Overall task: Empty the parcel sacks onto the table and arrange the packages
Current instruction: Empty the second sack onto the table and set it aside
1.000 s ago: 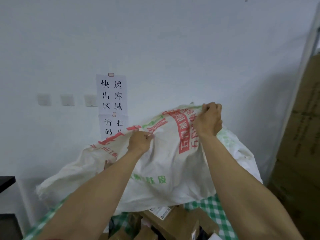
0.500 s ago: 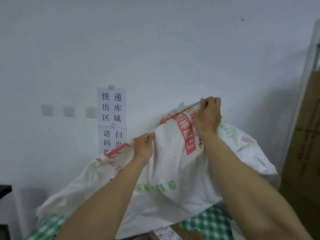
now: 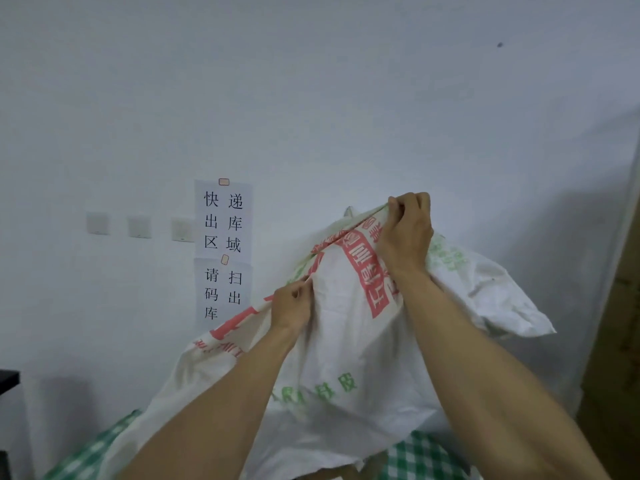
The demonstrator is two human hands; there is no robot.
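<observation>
A large white woven parcel sack (image 3: 346, 344) with red and green print is lifted in front of me, hanging down over the table. My left hand (image 3: 292, 306) pinches its upper edge lower on the left. My right hand (image 3: 407, 233) grips the same edge higher on the right. The table wears a green checked cloth (image 3: 420, 455), showing under the sack. The packages are hidden behind the sack.
A white wall stands close behind, with a paper sign (image 3: 223, 251) in black characters and several switch plates (image 3: 138, 226). Stacked cardboard boxes (image 3: 620, 323) rise at the right edge. A dark surface (image 3: 8, 381) juts in at the far left.
Both hands have raised the sack higher, my right hand more than my left. The cardboard packages seen below the sack a second ago are out of view.
</observation>
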